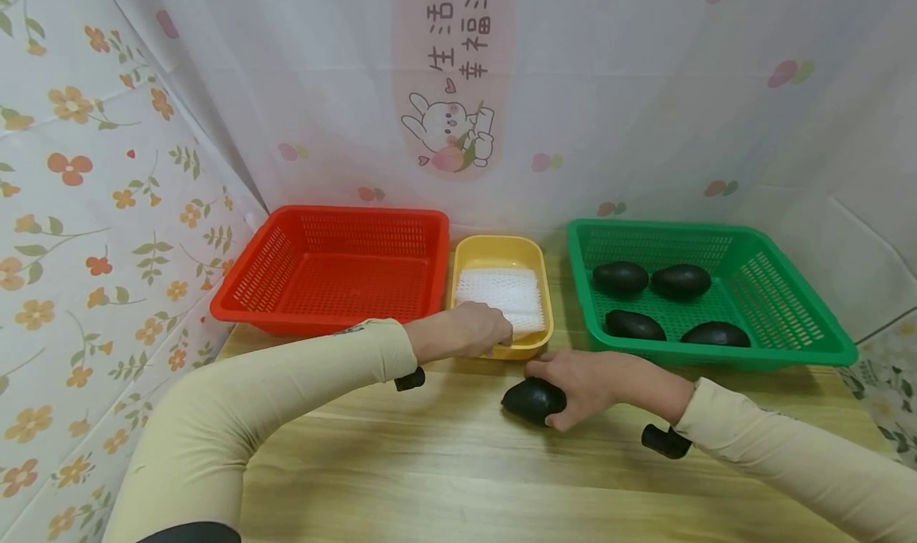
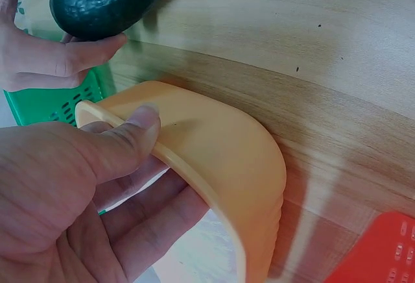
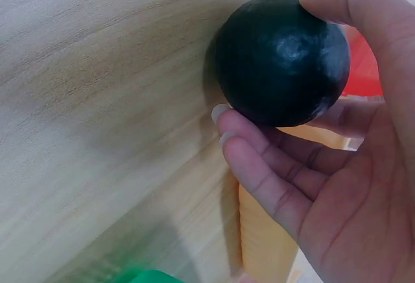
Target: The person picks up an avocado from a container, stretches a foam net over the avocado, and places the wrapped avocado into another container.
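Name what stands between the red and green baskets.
The head view shows a yellow bin with white netting inside, between the red basket and green basket.

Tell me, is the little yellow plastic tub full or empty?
Partly full: the head view shows white mesh netting inside the yellow plastic tub, with space above it.

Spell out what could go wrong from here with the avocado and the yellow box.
The avocado is smooth and rounded, held by fingers and thumb, so it might slip from the right grip and roll across the table.

The left grip pinches the rim of the yellow box; a sharp tug could tip it and spill the white netting.

Both grips are close together at the box's near end, so they may bump.
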A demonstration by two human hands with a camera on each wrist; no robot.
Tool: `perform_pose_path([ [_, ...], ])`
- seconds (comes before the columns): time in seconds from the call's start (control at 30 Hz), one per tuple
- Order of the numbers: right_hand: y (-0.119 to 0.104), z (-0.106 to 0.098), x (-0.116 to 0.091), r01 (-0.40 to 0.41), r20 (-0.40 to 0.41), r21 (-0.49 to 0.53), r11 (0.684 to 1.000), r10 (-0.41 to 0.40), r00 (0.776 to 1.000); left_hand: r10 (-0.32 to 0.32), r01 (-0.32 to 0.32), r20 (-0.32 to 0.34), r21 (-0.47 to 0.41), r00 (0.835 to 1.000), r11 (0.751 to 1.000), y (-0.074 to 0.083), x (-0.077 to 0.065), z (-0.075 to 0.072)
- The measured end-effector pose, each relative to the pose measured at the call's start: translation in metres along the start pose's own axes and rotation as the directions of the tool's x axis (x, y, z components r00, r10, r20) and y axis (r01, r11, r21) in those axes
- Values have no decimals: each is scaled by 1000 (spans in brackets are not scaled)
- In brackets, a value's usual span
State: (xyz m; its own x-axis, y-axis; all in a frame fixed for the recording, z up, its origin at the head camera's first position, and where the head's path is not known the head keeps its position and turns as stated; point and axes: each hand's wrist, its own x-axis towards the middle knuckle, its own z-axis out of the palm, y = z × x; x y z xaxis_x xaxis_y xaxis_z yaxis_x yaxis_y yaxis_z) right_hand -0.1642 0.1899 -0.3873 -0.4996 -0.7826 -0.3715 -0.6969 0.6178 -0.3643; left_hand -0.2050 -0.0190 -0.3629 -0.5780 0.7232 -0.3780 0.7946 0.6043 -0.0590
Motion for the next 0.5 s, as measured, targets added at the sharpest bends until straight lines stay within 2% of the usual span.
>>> perform_pose_path([
  [0.3,-2,-1,0,-20,4,16,1000,20,1000,-9,9,23,-4,1000,1000,0,-1,-1],
  [0.5,0,-1,-1,9,-3,9,1000,-9,1000,-13,13,28,-6,1000,1000,1,-1,-2],
])
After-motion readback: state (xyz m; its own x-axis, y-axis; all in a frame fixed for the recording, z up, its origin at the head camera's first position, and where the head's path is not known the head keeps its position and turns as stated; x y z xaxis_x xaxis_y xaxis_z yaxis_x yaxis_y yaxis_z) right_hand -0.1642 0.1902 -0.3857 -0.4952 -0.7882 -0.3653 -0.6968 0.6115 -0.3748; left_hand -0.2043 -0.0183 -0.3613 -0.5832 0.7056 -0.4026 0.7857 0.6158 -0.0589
